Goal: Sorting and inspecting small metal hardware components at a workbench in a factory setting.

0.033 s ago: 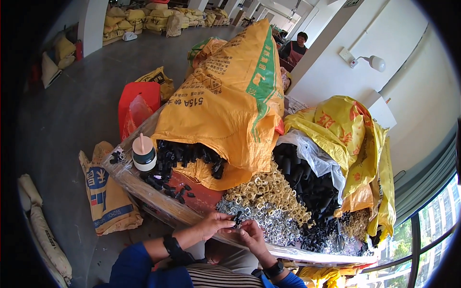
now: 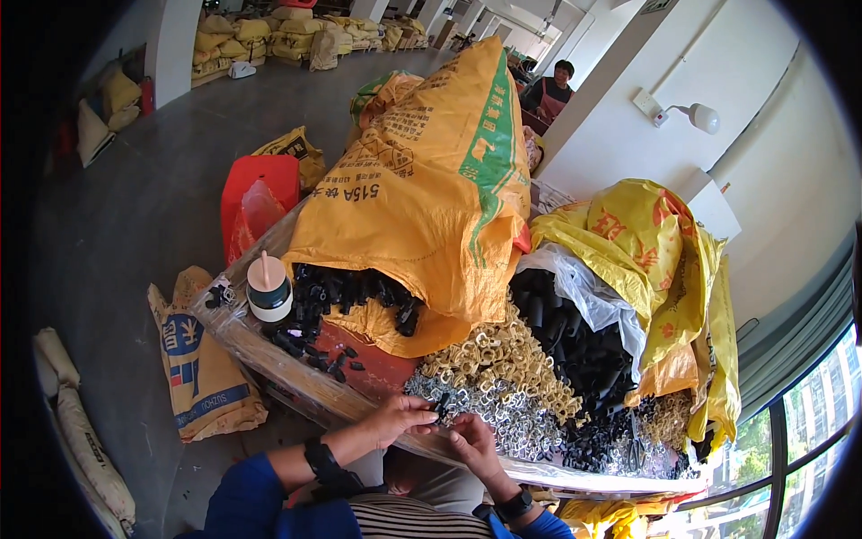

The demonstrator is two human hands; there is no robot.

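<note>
At the table's near edge, my left hand [image 2: 401, 423] is closed, pinching a small black plastic fitting [image 2: 442, 406] between thumb and fingertips. Close beside it, my right hand [image 2: 473, 444] has its thumb and fingers bent together at the lower end of the fitting. Whatever those fingertips hold is too small to make out. Just beyond both hands lies a heap of silver metal clips [image 2: 507, 415], with brass-coloured clips [image 2: 503, 359] piled behind it. Black tubular pieces [image 2: 584, 359] spill out to the right of the brass heap.
A big orange woven sack [image 2: 413, 198] lies on the table, more black fittings [image 2: 341, 292] at its mouth. A lidded cup [image 2: 268, 287] stands at the left edge. Yellow sacks [image 2: 628, 247] slump at the right. Beyond the table, a person [image 2: 551, 92] is by the pillar.
The black fitting and my right fingertips have shifted very slightly. The rest looks the same.
</note>
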